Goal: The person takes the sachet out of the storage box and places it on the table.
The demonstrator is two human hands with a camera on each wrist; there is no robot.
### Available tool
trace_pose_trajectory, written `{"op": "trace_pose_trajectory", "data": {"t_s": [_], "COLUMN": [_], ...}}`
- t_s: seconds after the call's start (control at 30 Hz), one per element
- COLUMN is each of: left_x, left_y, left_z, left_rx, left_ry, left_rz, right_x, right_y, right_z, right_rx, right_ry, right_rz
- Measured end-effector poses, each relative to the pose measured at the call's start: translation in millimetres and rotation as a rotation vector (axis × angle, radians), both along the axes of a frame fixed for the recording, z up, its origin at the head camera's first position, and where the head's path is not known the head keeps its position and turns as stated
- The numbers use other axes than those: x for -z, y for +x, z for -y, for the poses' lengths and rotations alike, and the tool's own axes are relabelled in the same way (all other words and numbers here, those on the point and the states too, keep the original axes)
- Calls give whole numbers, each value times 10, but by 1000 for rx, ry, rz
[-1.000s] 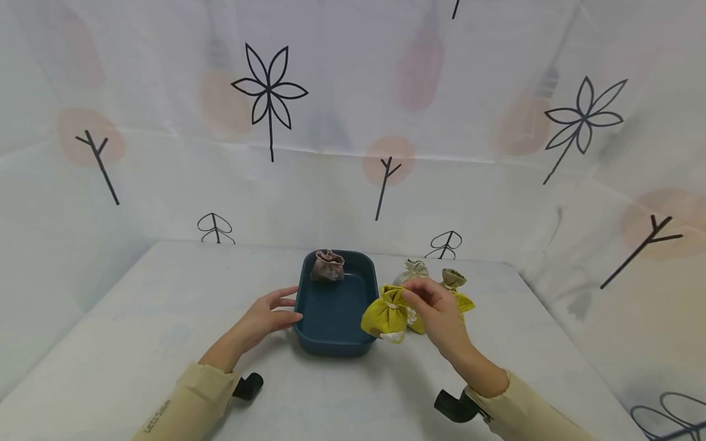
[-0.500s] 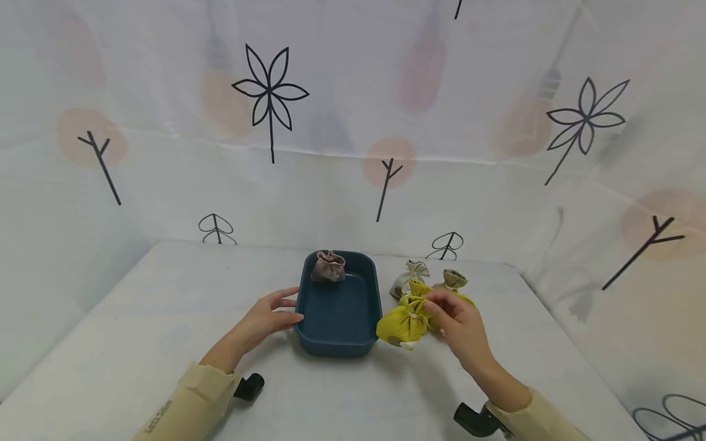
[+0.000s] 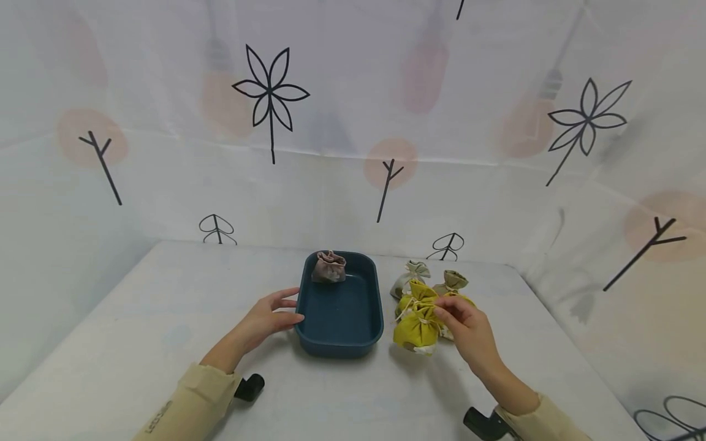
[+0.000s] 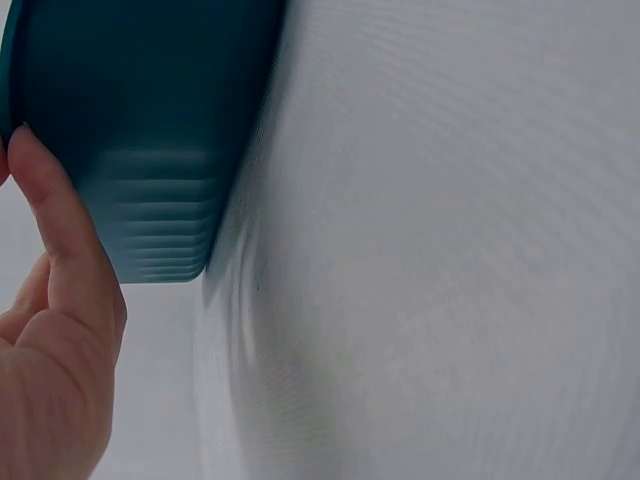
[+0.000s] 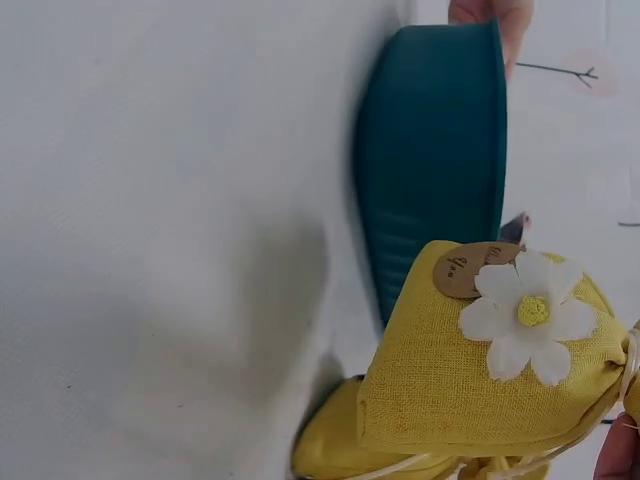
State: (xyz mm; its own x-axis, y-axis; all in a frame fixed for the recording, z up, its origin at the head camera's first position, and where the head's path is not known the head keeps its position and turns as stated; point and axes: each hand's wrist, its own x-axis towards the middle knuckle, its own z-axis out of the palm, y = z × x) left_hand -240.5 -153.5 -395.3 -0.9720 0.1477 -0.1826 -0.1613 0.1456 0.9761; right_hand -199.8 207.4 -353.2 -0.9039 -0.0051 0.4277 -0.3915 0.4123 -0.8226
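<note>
My right hand [image 3: 470, 334] pinches the gathered neck of a yellow drawstring pouch [image 3: 415, 332], which hangs above the table. A white cloth flower and a small brown tag show on this pouch [image 5: 480, 370] in the right wrist view. Behind it stands another yellow pouch [image 3: 420, 290], partly hidden. My left hand [image 3: 263, 321] touches the left side of a dark teal bin [image 3: 339, 351], thumb and fingers fairly straight at its rim. Inside the bin, at the far left corner, sits a brownish-mauve pouch [image 3: 329, 269].
A pale grey-green pouch [image 3: 405, 285] and an olive-topped pouch [image 3: 455, 281] stand behind the yellow ones, right of the bin. The white table [image 3: 182, 294] ends at a patterned cloth backdrop [image 3: 320, 190]. Dark camera mounts stick out at both wrists.
My right hand has carried the yellow pouch rightward, from the bin's right edge to in front of the other pouches. My left hand has stayed at the bin.
</note>
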Motion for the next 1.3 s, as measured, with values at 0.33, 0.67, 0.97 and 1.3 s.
{"op": "trace_pose_trajectory", "data": {"t_s": [0.33,0.67,0.97,1.3], "left_x": [34,13,30,43], "left_y": [-19,-7,-20,-29], "left_z": [-4,-6,-8,-6], "left_rx": [-20,-2,-15,-15], "left_ry": [8,6,13,12], "left_rz": [4,-3,2,5], "right_x": [127,219,201,86], "right_y": [-98,-153,-168,-157], "right_z": [-70,-104,-128,-116], "right_rx": [45,56,48,43], "right_ry": [34,89,134,138], "right_rz": [142,161,78,16]}}
